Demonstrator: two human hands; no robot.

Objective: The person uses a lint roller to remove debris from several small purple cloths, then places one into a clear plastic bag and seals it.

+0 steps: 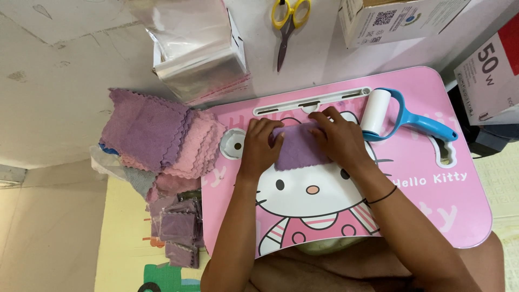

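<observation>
A small purple cloth (299, 153) with zigzag edges lies on a pink lap table (432, 200) printed with a cartoon cat. My left hand (261, 146) presses flat on the cloth's left edge. My right hand (338, 136) presses on its right and upper edge, fingers curled over the top. Both hands touch the cloth; its far edge looks partly folded under my fingers.
A blue-handled lint roller (389, 114) lies just right of my right hand. A stack of purple and pink cloths (157, 140) sits left of the table, bagged cloths (181, 230) below it. Clear plastic bags (200, 48), yellow scissors (287, 27) and cardboard boxes (400, 19) lie beyond.
</observation>
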